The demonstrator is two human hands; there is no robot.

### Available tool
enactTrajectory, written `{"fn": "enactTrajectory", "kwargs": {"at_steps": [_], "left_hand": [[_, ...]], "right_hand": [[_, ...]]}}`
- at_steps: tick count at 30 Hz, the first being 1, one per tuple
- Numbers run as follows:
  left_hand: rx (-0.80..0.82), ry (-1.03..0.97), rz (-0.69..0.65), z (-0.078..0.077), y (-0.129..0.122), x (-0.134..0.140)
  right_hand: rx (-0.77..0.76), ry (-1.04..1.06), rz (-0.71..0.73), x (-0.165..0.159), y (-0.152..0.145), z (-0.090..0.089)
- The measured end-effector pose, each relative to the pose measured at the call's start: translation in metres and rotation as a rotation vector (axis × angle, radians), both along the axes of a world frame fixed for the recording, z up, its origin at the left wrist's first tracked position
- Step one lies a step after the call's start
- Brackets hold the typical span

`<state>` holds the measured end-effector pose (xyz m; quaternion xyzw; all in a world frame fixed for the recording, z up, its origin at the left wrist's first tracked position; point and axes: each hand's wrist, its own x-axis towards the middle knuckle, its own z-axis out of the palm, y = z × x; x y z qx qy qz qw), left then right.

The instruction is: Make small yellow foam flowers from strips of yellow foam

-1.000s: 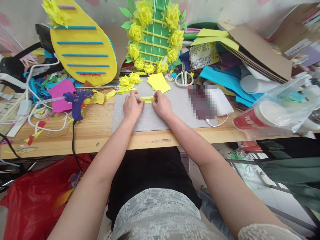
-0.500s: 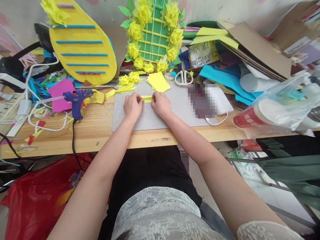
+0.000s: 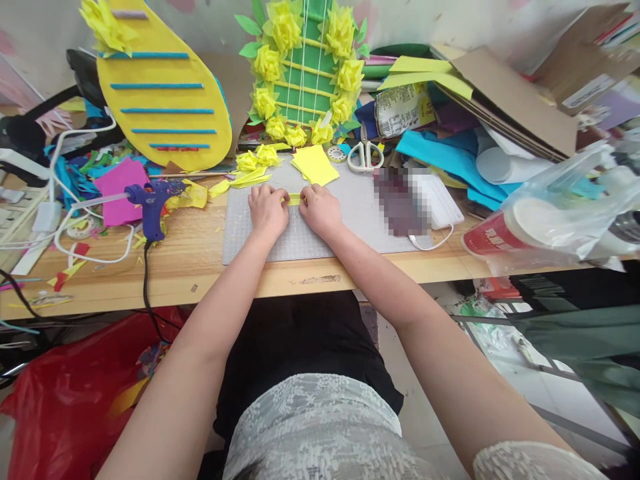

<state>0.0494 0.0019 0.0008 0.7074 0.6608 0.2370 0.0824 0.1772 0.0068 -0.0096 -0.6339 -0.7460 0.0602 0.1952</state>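
A narrow folded strip of yellow paper (image 3: pixel 294 199) spans the gap between my two hands, low over the grey cutting mat (image 3: pixel 360 220). My left hand (image 3: pixel 269 212) grips its left end with the fingers closed. At the right end, my right hand (image 3: pixel 321 209) pinches it the same way. Both ends of the strip are hidden under my fingers. Just beyond my hands lies a stack of yellow paper squares (image 3: pixel 315 165). Yellow paper flowers (image 3: pixel 265 156) and loose folded yellow pieces (image 3: pixel 250 177) rest at the mat's back left edge.
White-handled scissors (image 3: pixel 366 157) lie behind the mat. A purple glue gun (image 3: pixel 154 203) stands left. A white power bank (image 3: pixel 440 200) with a cable and a bagged red cup (image 3: pixel 495 233) are right. A flower-trimmed green panel (image 3: pixel 305 100) and yellow pear-shaped board (image 3: pixel 165 97) stand behind.
My hands have drawn slightly closer together on the yellow strip, and it now looks narrower. The whole view has shifted a little.
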Motion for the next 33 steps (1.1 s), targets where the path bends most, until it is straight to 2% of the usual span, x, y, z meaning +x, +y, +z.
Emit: {"fn": "enactTrajectory", "kwargs": {"at_steps": [15,24,33], "left_hand": [[0.005,0.034,-0.026,-0.002,0.002,0.003],[0.015,-0.014,0.014,-0.005,0.005,0.005],[-0.055,-0.092,0.100,-0.001,0.005,0.003]], "right_hand": [[-0.066,-0.114,-0.045,-0.006,-0.008,0.013],[-0.070,-0.030,-0.086,0.001,-0.008,0.013],[-0.089,0.003,-0.101,0.003,-0.007,0.009]]}}
